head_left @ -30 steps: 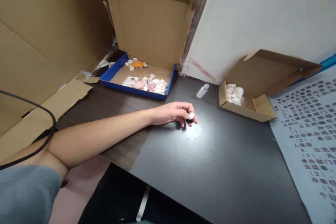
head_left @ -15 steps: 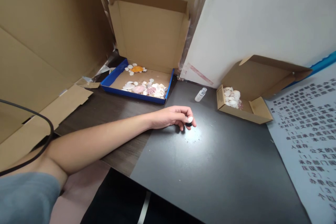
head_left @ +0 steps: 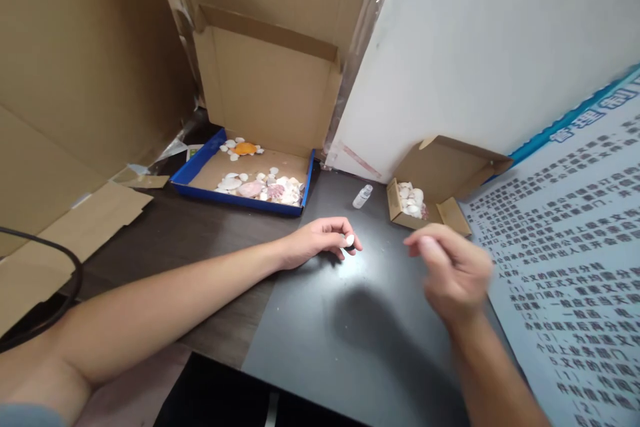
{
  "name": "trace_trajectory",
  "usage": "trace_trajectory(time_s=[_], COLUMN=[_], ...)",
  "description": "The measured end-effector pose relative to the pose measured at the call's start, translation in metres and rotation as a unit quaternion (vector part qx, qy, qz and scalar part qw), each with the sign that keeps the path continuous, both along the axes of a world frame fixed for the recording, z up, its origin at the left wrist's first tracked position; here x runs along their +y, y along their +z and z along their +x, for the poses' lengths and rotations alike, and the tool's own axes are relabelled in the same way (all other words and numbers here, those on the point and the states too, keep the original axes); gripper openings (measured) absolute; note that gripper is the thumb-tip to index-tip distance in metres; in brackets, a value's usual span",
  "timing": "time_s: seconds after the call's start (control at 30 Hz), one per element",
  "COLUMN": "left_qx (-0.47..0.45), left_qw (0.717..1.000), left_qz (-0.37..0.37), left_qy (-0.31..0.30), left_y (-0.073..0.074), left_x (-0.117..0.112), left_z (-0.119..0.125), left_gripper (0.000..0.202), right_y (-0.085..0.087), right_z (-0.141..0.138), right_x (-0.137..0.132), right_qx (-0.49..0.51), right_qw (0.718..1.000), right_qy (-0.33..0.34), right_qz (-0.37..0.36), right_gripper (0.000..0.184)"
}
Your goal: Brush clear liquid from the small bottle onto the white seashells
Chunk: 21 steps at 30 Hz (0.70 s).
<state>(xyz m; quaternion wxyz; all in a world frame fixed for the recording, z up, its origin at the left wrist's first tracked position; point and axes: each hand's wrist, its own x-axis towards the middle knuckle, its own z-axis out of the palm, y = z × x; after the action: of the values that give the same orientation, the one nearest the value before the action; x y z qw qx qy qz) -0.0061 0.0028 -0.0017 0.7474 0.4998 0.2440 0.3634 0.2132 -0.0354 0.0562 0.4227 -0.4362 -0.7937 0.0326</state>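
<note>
Both arms are bare from the hands up. The left hand leads back along an uncovered forearm and elbow to the edge of a short grey-blue fabric sleeve at the upper arm. The right hand, blurred, shows only an uncovered wrist and forearm. Across the lap lies a black garment with a narrow white stripe. A thin black cable loops beside the left upper arm.

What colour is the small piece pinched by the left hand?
White; the small piece in the left hand shows best in head view.
</note>
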Motion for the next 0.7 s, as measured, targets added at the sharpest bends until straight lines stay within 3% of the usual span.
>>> trace_trajectory(time_s=[0.1, 0.27, 0.4, 0.7], left_qx=[-0.010, -0.005, -0.010, -0.013], left_qw=[1.000, 1.000, 1.000, 1.000], left_qz=[0.005, 0.006, 0.016, -0.006], left_qy=[0.021, 0.003, -0.017, -0.025], left_y=[0.002, 0.003, 0.002, 0.005], left_x=[-0.001, -0.004, -0.005, -0.005], left_z=[0.000, 0.000, 0.000, -0.001], left_gripper=[0.018, 0.014, 0.011, 0.013], right_y=[-0.023, -0.054, -0.057, -0.057], right_z=[-0.011, -0.023, -0.025, -0.022], right_x=[0.011, 0.015, 0.013, 0.015], right_qx=[-0.036, -0.063, -0.049, -0.019], right_qw=[0.998, 0.987, 0.983, 0.989], right_qy=[0.032, 0.048, 0.065, 0.060], right_qz=[-0.044, -0.143, -0.165, -0.135], right_gripper=[0.008, 0.027, 0.017, 0.012])
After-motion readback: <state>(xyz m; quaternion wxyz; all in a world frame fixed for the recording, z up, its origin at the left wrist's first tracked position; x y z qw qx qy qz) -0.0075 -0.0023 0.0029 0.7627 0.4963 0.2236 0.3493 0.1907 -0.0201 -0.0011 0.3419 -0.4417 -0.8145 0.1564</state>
